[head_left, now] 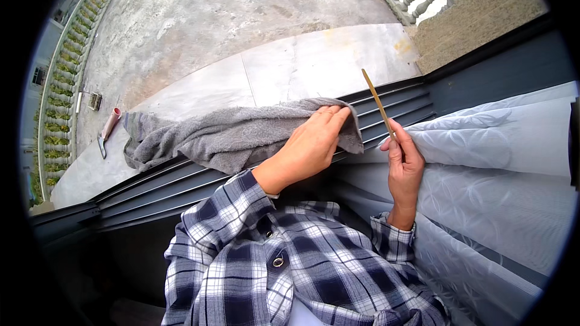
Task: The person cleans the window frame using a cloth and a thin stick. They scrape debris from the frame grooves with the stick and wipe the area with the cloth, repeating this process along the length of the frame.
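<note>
My left hand lies on a grey terry towel, its fingers over the towel's right end; whether they grip the cloth is hard to tell. The towel is draped in folds along the dark metal tracks of a sliding window or door and the pale sill slab beyond. To the right, my right hand holds a thin brownish stick upright between thumb and fingers, over the tracks. The stick's lower end is hidden in my fingers.
White sheer curtains hang at the right, beside the dark frame. A scraper-like tool with a pinkish handle lies on the slab at the left. Farther out are a small boxy object, a concrete floor and balustrades.
</note>
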`<state>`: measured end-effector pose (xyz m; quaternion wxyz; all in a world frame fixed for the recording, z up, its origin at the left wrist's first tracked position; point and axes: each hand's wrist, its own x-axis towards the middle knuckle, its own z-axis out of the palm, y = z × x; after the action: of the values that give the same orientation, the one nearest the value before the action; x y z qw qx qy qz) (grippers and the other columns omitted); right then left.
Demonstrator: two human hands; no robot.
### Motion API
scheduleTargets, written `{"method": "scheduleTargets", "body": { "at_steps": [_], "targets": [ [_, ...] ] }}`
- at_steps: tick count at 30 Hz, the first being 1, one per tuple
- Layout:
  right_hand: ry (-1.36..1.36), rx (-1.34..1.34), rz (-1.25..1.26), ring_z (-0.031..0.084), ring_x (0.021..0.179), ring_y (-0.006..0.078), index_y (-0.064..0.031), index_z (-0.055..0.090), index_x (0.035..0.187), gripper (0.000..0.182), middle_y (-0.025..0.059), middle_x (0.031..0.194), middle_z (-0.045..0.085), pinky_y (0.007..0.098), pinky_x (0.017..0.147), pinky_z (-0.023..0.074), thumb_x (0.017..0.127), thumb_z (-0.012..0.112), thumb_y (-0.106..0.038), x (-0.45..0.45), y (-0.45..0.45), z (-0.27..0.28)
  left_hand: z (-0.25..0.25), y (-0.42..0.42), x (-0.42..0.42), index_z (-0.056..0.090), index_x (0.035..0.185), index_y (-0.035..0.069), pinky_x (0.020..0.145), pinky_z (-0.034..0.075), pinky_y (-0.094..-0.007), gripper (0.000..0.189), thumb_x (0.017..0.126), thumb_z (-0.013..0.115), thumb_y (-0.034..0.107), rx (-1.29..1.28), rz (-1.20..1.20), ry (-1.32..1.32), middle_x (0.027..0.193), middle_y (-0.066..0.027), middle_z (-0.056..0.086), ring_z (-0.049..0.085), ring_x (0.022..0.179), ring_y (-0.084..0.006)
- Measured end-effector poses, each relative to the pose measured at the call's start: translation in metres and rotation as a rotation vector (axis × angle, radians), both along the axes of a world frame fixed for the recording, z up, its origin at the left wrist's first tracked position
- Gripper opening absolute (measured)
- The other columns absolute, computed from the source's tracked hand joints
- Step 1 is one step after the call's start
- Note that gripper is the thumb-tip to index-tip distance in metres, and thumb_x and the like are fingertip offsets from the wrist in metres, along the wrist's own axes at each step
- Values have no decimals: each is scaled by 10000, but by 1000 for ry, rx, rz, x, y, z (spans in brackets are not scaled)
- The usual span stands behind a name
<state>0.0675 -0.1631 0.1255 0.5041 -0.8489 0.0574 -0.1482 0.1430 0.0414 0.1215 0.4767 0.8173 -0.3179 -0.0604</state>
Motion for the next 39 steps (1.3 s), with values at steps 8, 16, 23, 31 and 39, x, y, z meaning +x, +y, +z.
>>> {"method": "scheduleTargets", "body": {
  "at_steps": [8,16,23,31,39],
  "targets": [
    [191,-178,235,547,652,208,-104,700,1208,391,93,751,567,307,625,442,858,632,55,-18,-21,1,12,97,-7,593,1209,-1,984,452,-407,381,831,625,-33,313,468,-272,1182,-191,628,576,1146,-361],
    [98,-432,105,580,662,283,-116,718,1155,314,112,742,566,375,613,451,868,655,-6,-8,2,-3,-2,139,-12,610,1161,37,963,425,-427,357,815,691,67,603,466,-350,1131,-161,623,561,1112,-351],
    [96,-746,-104,604,684,296,-188,727,1135,312,85,778,577,418,606,483,861,669,-50,-2,7,2,-6,99,-2,562,849,46,677,435,-416,104,823,661,26,288,492,-392,775,-112,546,553,735,-326],
    [244,-1035,-432,633,754,286,-237,694,1169,329,70,851,589,441,607,516,893,598,-86,17,-25,-15,-22,-4,6,521,834,70,641,455,-396,132,822,652,86,178,226,-483,774,-94,516,573,723,-285],
    [394,-1131,-609,682,820,303,-231,711,1114,293,92,913,640,417,653,558,876,590,-110,48,-58,-6,-37,-72,22,521,890,71,685,487,-386,124,823,623,94,144,114,-456,831,-93,552,601,787,-283]
  ]
}}
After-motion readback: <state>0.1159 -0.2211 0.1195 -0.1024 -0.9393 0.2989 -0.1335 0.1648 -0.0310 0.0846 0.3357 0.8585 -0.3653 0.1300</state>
